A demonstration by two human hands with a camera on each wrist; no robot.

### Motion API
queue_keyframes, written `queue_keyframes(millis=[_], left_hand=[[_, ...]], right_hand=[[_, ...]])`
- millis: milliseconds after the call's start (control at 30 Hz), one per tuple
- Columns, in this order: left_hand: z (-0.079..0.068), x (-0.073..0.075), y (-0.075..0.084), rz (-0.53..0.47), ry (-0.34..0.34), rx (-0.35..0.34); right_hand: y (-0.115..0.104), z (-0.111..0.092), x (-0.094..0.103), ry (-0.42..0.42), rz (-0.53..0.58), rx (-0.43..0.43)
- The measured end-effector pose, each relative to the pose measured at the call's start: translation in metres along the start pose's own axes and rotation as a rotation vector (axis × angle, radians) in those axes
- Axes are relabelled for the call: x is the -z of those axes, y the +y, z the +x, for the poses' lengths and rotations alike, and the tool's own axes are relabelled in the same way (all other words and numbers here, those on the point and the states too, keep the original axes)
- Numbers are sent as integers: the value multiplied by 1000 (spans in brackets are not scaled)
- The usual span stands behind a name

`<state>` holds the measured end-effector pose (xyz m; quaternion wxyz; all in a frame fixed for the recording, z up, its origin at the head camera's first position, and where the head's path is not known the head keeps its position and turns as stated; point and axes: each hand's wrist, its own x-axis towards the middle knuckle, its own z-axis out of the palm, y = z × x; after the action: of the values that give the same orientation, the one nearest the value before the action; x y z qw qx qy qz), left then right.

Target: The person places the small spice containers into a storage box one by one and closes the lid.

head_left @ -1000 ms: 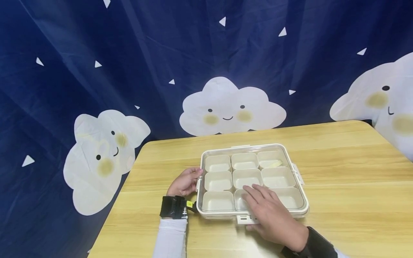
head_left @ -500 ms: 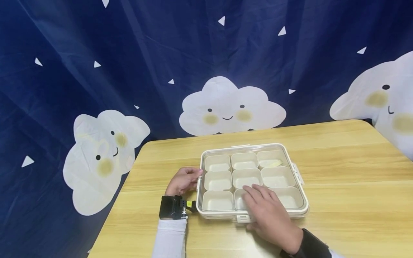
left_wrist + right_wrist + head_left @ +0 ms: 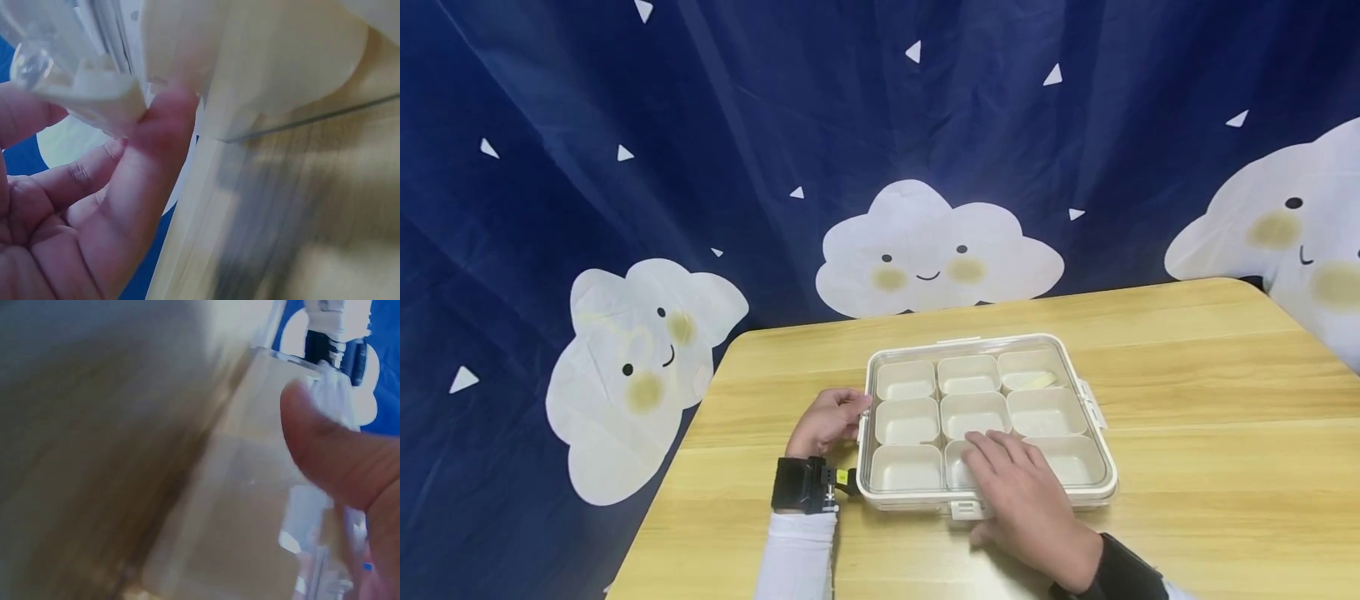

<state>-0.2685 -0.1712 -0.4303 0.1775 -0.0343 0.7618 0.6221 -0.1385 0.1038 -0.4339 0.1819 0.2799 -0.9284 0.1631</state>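
A storage box [image 3: 906, 495] with a clear lid and cream compartments lies flat on the wooden table. At its left side, the left hand [image 3: 827, 423] holds the edge by a latch [image 3: 106, 94], fingers curled around it. The right hand [image 3: 1022, 504] rests its fingers on the lid near the front edge. Its thumb [image 3: 331, 447] hangs beside the front wall, apart from the front latch [image 3: 966, 509]. A pale yellow strip [image 3: 1040, 381] lies in the back right compartment, under the lid.
Another latch [image 3: 1092, 404] sits on the box's right side. The wooden table [image 3: 1210, 400] extends around the box. Behind it hangs a dark blue curtain [image 3: 760, 100] printed with white clouds. Both wrists wear black straps [image 3: 797, 483].
The front latch has swung down against the box, and the right hand has shifted slightly left, its thumb coming off the latch. The left hand stays almost still at the left side.
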Motion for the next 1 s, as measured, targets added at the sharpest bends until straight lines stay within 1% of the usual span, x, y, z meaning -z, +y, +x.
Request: queue_keyframes(millis=[167, 267, 367, 433, 600, 767, 867, 900, 933, 1000], left_hand=[[-2, 0, -2, -1, -4, 2], [-2, 1, -1, 5, -3, 2], [-1, 2, 0, 12, 2, -4], [0, 3, 1, 22, 4, -20], [4, 5, 4, 49, 11, -74], [3, 5, 6, 49, 10, -103], [1, 5, 6, 59, -11, -118], [0, 4, 5, 63, -22, -120], [-1, 4, 5, 72, -32, -119], [-3, 2, 4, 75, -56, -113]], right_hand=[[1, 0, 10, -97, 76, -15], [4, 2, 20, -143, 193, -52], [10, 6, 32, -146, 308, -94], [17, 9, 40, -123, 351, -120], [36, 17, 54, -45, 377, -146], [56, 24, 70, 12, 398, -178], [66, 36, 80, 45, 410, -166], [69, 42, 83, 37, 408, -156], [73, 50, 86, 12, 404, -148], [81, 68, 88, -74, 401, -120]])
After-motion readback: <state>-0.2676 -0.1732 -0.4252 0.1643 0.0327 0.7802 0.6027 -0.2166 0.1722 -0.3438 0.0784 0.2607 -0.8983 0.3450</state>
